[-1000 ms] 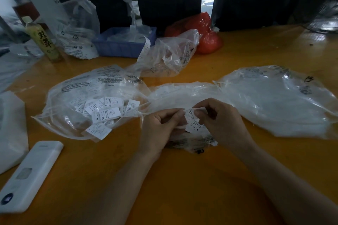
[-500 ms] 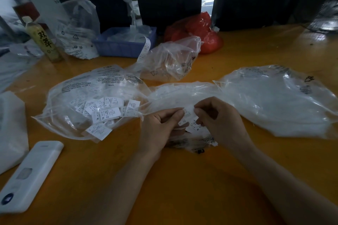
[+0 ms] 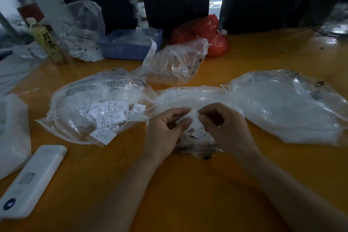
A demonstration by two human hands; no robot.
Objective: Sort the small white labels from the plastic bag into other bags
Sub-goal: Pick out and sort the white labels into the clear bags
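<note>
Fingertips closer together than second ago, label mostly tucked between them. Left hand and right hand both pinching small white labels over crumpled clear middle bag on orange desk. Tip imo: peel one at a time, read size letter first, then drop into clear left bag of sorted labels.

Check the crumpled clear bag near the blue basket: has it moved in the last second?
Yes. The crumpled clear bag has shifted slightly left and nearer, away from the red bag, which stays put.
</note>
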